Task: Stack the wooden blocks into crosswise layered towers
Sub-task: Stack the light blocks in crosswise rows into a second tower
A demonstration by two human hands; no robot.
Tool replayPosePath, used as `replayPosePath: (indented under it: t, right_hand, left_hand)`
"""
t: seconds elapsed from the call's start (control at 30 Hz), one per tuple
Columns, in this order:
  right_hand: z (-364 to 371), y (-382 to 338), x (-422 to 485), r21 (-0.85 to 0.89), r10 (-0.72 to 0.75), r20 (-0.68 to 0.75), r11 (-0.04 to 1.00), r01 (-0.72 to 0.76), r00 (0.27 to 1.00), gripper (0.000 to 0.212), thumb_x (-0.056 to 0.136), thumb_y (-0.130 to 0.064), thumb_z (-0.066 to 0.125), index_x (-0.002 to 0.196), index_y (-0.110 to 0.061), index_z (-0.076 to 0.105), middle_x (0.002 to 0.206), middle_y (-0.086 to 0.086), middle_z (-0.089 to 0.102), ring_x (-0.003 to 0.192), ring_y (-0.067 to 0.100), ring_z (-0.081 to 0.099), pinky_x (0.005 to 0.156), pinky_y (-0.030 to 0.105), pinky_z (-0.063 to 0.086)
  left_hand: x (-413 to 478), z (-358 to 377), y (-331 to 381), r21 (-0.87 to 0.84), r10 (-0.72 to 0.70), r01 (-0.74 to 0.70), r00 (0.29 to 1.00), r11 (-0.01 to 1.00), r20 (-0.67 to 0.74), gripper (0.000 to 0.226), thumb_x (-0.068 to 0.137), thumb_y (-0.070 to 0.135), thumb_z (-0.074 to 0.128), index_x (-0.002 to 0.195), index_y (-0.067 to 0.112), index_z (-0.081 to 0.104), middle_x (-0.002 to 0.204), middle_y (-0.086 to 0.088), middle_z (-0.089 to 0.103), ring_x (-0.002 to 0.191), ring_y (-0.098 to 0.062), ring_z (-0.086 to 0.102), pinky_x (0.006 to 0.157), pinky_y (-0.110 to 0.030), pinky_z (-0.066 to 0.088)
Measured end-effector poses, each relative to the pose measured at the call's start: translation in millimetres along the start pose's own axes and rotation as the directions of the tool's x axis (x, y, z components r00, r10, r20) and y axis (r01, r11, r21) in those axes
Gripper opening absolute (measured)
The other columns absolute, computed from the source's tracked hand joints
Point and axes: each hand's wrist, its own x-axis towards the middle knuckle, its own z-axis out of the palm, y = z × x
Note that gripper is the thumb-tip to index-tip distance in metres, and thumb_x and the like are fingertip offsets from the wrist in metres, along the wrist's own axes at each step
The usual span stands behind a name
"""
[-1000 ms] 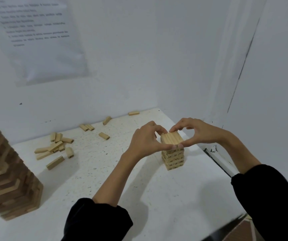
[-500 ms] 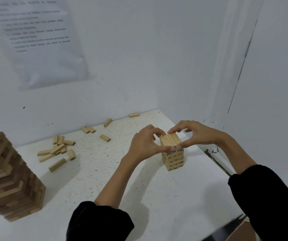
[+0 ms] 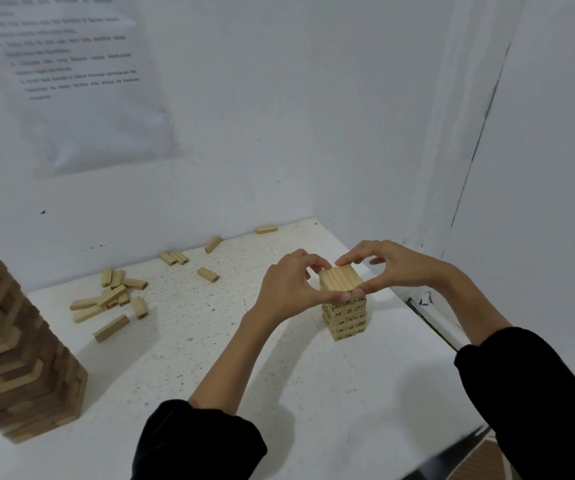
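Left hand (image 3: 289, 289) and right hand (image 3: 395, 268), fingers curled, pinch the top layer (image 3: 341, 278) of the small block tower (image 3: 346, 318) from opposite sides. The tower stands near the table's (image 3: 244, 358) right edge.

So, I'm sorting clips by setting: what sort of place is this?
Likely a bare indoor task workspace: a white speckled table against plain white walls, a printed sheet hung above it, and a small tower and loose blocks on it.

Open table (image 3: 210, 358) between tall tower (image 3: 16, 358) and small tower (image 3: 346, 317); loose blocks (image 3: 113, 299) clutter the back.
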Motion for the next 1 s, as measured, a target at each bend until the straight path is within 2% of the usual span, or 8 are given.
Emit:
replayPosePath:
  t: [0.13,0.23,0.33,0.47,0.6,0.8,0.9,1.0]
  right_hand:
    - [-2.0,-4.5,-1.1,0.062,0.005,-0.055,0.998,-0.002,0.998,0.039,0.069,-0.048,0.063,0.108,-0.043,0.058,0.114,-0.023,0.053,0.109,-0.004,0.048,0.088,0.014,0.036]
    - [-3.9,-12.1,3.1,0.055,-0.007,-0.092,0.998,0.012,0.996,0.030,0.075,-0.051,0.061,0.104,-0.042,0.060,0.112,-0.023,0.055,0.107,-0.002,0.051,0.087,0.016,0.038]
    - [0.6,-24.8,14.5,0.003,-0.011,-0.157,1.000,0.011,0.988,0.022,0.084,-0.039,0.065,0.106,-0.036,0.063,0.114,-0.016,0.058,0.106,0.003,0.052,0.091,0.025,0.038]
    - [22.3,-52.5,34.4,-0.017,0.030,-0.351,0.999,-0.039,0.936,0.025,0.087,-0.028,0.064,0.112,-0.026,0.064,0.114,-0.008,0.058,0.105,0.009,0.051,0.085,0.024,0.038]
    - [58.1,-80.1,67.3,0.009,0.077,-0.467,0.997,-0.083,0.881,0.030,0.088,-0.028,0.062,0.118,-0.021,0.062,0.120,-0.004,0.058,0.114,0.015,0.050,0.091,0.029,0.041]
    - [123.1,-88.0,122.1,0.063,0.151,-0.508,0.988,-0.138,0.848,0.040,0.093,-0.021,0.053,0.133,-0.019,0.048,0.133,0.006,0.045,0.127,0.021,0.033,0.094,0.025,0.032]
    - [155.2,-72.8,152.4,0.090,0.267,-0.485,0.963,-0.256,0.833,0.050,0.092,-0.025,0.054,0.138,-0.021,0.037,0.138,0.007,0.036,0.127,0.022,0.027,0.096,0.028,0.033]
    - [171.9,-51.1,181.2,0.033,0.358,-0.507,0.917,-0.398,0.784,0.060,0.090,-0.034,0.055,0.143,-0.021,0.028,0.142,0.007,0.031,0.128,0.024,0.026,0.100,0.031,0.030]
  left_hand:
    - [-1.7,-3.9,-2.2,-0.066,-0.013,0.009,0.998,0.998,-0.060,0.054,0.071,0.063,0.066,0.114,0.030,0.061,0.104,0.016,0.056,0.085,0.000,0.052,0.068,-0.017,0.039]
    - [-1.7,-13.1,-9.6,-0.124,-0.028,0.015,0.994,0.992,-0.105,0.042,0.079,0.057,0.062,0.109,0.028,0.065,0.103,0.012,0.061,0.089,-0.003,0.056,0.073,-0.022,0.043]
    - [-1.4,-26.4,-19.6,-0.139,-0.040,0.023,0.992,0.990,-0.122,0.033,0.082,0.051,0.064,0.105,0.027,0.067,0.100,0.013,0.062,0.090,-0.004,0.057,0.077,-0.026,0.046]
    - [-1.6,-43.3,-36.8,-0.167,-0.081,0.052,0.982,0.985,-0.169,0.025,0.084,0.045,0.065,0.102,0.028,0.067,0.097,0.013,0.064,0.092,-0.003,0.058,0.076,-0.024,0.046]
    - [-3.2,-57.4,-62.7,-0.180,-0.141,0.102,0.965,0.978,-0.219,0.021,0.084,0.041,0.066,0.100,0.028,0.067,0.095,0.014,0.065,0.091,-0.004,0.059,0.075,-0.024,0.045]
    - [3.6,-69.1,-113.8,-0.191,-0.245,0.193,0.921,0.962,-0.303,0.016,0.087,0.030,0.065,0.101,0.022,0.067,0.100,0.008,0.063,0.089,-0.006,0.055,0.069,-0.015,0.039]
    - [15.9,-63.0,-146.2,-0.212,-0.304,0.241,0.887,0.947,-0.349,0.019,0.087,0.026,0.064,0.104,0.019,0.067,0.108,0.001,0.060,0.098,-0.011,0.052,0.079,-0.023,0.039]
    - [31.1,-47.9,-181.6,-0.226,-0.368,0.299,0.841,0.927,-0.396,0.023,0.086,0.021,0.064,0.109,0.018,0.066,0.115,-0.004,0.056,0.113,-0.020,0.048,0.088,-0.029,0.038]
